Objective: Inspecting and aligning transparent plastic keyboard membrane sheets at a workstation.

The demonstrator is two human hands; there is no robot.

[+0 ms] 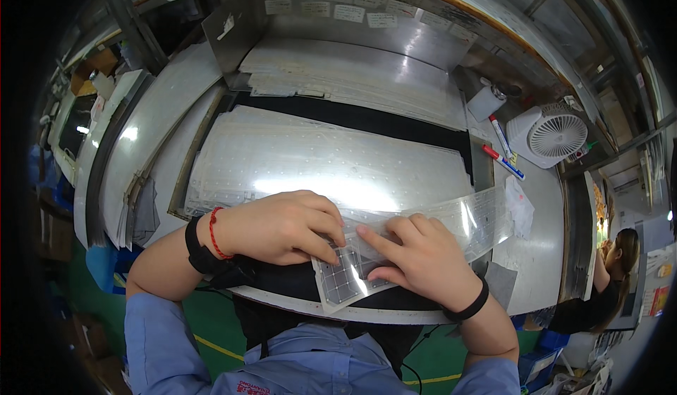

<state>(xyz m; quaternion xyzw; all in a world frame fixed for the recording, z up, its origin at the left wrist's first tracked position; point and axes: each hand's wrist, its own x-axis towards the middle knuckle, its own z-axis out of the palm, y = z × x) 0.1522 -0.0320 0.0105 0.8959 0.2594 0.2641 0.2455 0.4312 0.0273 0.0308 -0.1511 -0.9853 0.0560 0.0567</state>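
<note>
A clear plastic sheet [340,282] with a grid of dark lines lies tilted at the near edge of the bench, between my hands. My left hand [285,229] is closed, its thumb and fingertips pinching the sheet's upper left part. From the other side my right hand [427,257] grips it, thumb on its right edge and index finger stretched toward my left hand. A long clear strip with rows of small marks [469,219] runs out to the right from under my right hand. Beyond both hands lies a stack of clear sheets [317,148], bright with glare.
More thin sheets [352,77] are piled at the back. To the right are a red-capped marker [503,162], a white fan [553,134] and a white bottle [486,102]. Large curved panels [159,113] stand at left. Another person [599,289] is at far right.
</note>
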